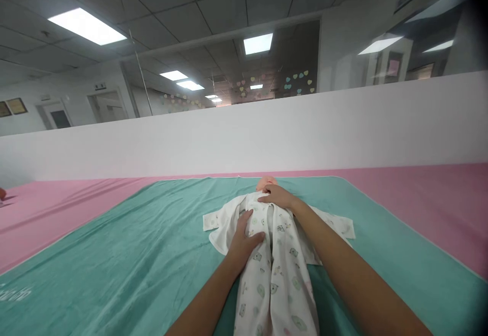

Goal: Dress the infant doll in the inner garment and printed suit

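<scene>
A baby doll lies on a teal sheet, with its head at the far end. White baby clothes with small printed animals cover its body, and their legs stretch toward me. A white sleeve spreads to the left, another to the right, partly behind my forearm. My left hand rests on the clothes at the doll's side, thumb and fingers apart. At the neckline, just below the doll's head, my right hand has its fingers bent on the cloth; the fingertips are small and partly hidden.
Pink padding surrounds the teal sheet. A low white wall runs along the back, with glass panels above it. At the far left edge, a small skin-coloured object is cut off by the frame.
</scene>
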`<state>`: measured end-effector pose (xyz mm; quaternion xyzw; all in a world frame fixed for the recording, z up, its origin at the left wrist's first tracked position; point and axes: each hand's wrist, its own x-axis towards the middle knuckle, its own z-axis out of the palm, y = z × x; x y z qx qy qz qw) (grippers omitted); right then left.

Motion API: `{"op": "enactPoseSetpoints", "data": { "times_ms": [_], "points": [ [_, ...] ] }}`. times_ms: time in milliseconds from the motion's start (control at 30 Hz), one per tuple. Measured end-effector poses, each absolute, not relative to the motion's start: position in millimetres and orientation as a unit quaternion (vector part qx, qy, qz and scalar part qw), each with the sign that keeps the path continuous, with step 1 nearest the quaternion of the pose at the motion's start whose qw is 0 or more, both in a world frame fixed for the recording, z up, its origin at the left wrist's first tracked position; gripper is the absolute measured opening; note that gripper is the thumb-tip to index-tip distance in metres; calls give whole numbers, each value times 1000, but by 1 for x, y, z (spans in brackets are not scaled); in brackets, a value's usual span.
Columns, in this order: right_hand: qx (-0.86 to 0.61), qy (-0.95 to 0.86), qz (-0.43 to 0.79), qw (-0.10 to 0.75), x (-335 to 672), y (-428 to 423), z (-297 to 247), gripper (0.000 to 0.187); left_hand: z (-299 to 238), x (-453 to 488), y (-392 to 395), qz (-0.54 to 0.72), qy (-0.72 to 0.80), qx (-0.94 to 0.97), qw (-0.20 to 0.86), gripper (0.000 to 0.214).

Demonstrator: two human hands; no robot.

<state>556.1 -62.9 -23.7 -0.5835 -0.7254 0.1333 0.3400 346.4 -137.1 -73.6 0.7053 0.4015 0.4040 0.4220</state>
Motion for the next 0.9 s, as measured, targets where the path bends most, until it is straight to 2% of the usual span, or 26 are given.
{"op": "enactPoseSetpoints", "data": {
  "times_ms": [200, 367, 733, 900],
  "points": [
    [-591, -712, 109, 363, 554, -60, -33, 23, -77, 348, -134, 418, 406, 695, 421, 66],
    [-624, -681, 88, 373, 555, -56, -39, 18, -76, 347, -135, 451, 391, 677, 430, 49],
    [-673, -627, 73, 386, 555, -51, -46, 16, -69, 345, -138, 470, 369, 641, 481, 47],
    [-675, -621, 83, 390, 554, -57, -44, 24, -68, 345, -137, 439, 392, 658, 469, 50]
  ]
}}
